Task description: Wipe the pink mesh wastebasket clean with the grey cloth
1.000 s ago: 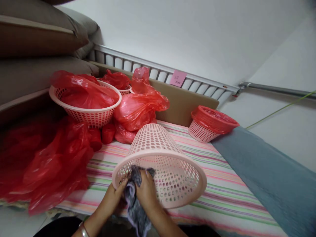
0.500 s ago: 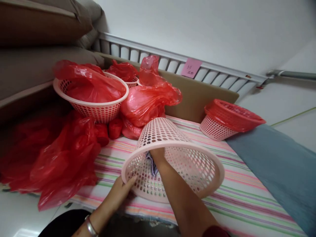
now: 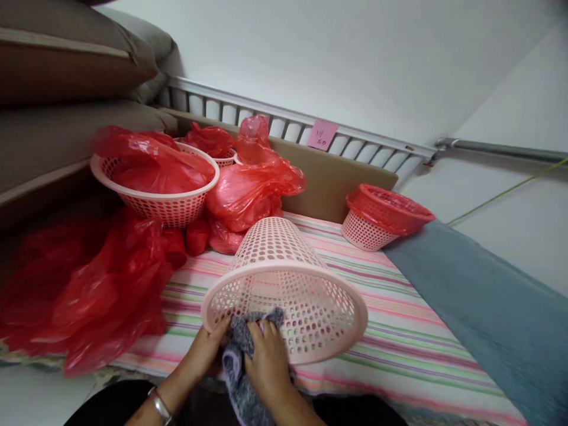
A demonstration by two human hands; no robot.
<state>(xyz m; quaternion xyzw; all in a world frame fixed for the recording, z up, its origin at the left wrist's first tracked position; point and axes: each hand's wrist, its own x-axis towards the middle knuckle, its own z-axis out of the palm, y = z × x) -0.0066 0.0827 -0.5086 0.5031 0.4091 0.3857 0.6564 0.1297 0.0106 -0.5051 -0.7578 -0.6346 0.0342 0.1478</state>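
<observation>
A pale pink perforated plastic basket [image 3: 288, 267] lies on its side on a striped cloth, its mouth tilted towards me. My left hand [image 3: 213, 343] grips the basket's rim at the lower left; some of its fingertips are hidden. In my right hand [image 3: 268, 364] is a grey cloth with a purple edge [image 3: 242, 378], bunched and pressed against the rim's lower edge beside my left hand. Part of the cloth hangs down below the rim, over the front edge of the striped cloth [image 3: 399, 349].
At left are loose red plastic bags [image 3: 102, 284] and a pink basket [image 3: 173, 204] with red plastic in it. A bulging red bag [image 3: 248, 189] stands behind. A red-lined basket [image 3: 368, 231] sits at right, near a blue-grey cloth [image 3: 452, 284]. Cushions [image 3: 71, 130] are stacked at left.
My right hand has come out from inside the basket with the grey cloth, down to the rim near my left hand. My left hand still holds the rim.
</observation>
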